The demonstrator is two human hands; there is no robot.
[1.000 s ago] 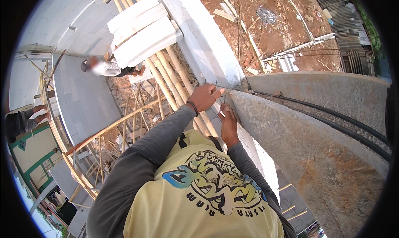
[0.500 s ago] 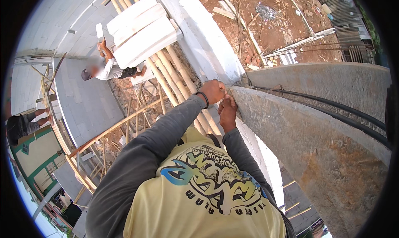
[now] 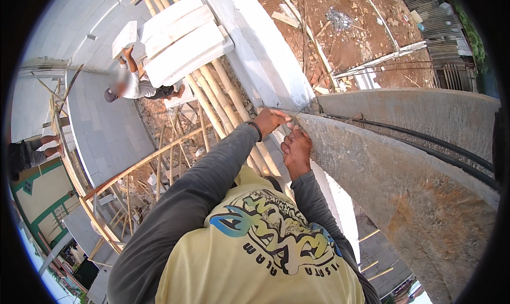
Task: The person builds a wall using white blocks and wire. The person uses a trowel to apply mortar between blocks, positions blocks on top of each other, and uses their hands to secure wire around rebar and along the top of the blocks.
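My left hand (image 3: 271,122), with a dark band at the wrist, is at the near end of the rough grey concrete wall (image 3: 366,166). Its fingers are drawn together in a pinch. Just below and to the right, my right hand (image 3: 296,149) has its fingers curled closed, their tips close to the left fingertips. What lies between the fingers is too small to make out. Right behind the hands, the white wall top (image 3: 276,65) meets the concrete.
Bamboo poles (image 3: 218,102) run beside my left arm, carrying stacked white blocks (image 3: 183,38). Lower down, a co-worker (image 3: 139,86) holds a white block (image 3: 125,38). Another person (image 3: 32,155) is at far left. Black pipes (image 3: 425,139) lie between two concrete walls.
My left hand's fingers have extended to the right and the hand has dropped slightly. My right hand has shifted a little right and down. The co-worker's block has turned its broad face into view.
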